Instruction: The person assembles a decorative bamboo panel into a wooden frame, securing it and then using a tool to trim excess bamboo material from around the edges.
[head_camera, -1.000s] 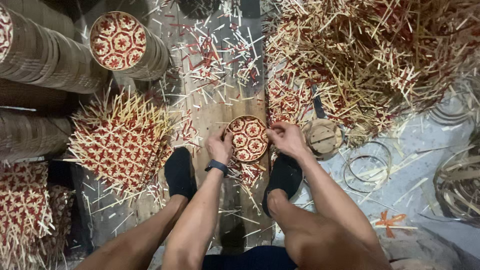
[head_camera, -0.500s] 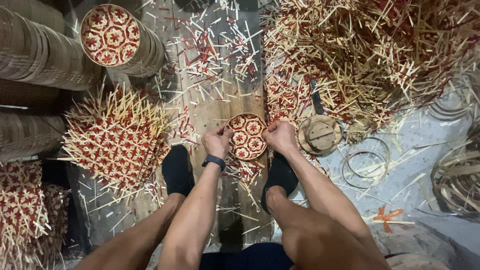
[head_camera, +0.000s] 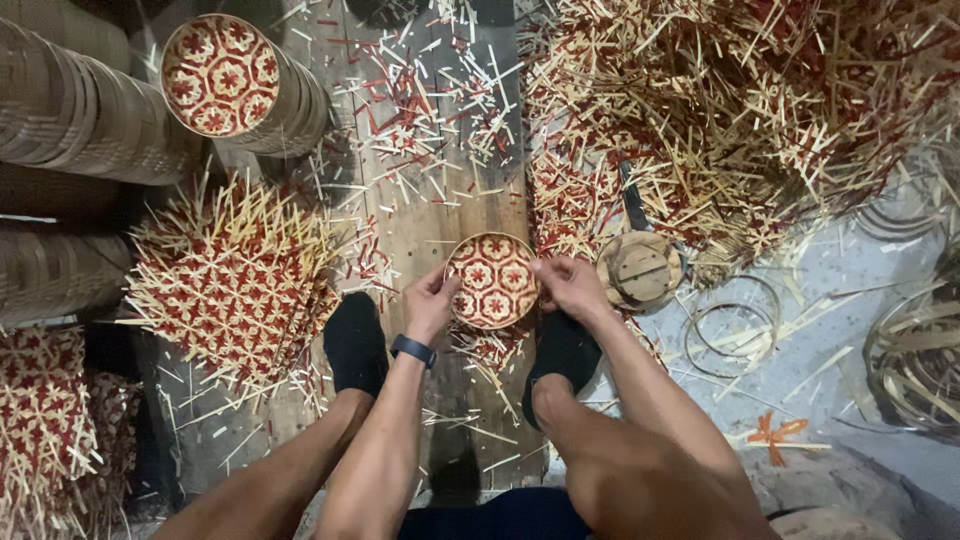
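Both hands, left (head_camera: 430, 303) and right (head_camera: 566, 285), grip opposite rims of the small round red-and-cream woven bamboo disc (head_camera: 492, 281), held over the wooden plank (head_camera: 430, 215) between the feet. Even pressure on both rims would keep it level; the heap of cut bamboo strips (head_camera: 740, 120) crowds the right, while the plank ahead lies more open.

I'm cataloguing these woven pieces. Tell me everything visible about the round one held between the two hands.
The woven disc is a small round panel of pale and red strips, plaited into star-like flowers and set inside a thin pale hoop. It looks like split bamboo. It faces up, roughly level, above the wooden plank, between the person's feet. The left hand grips its left rim and the right hand its right rim. Loose strip ends hang below it.
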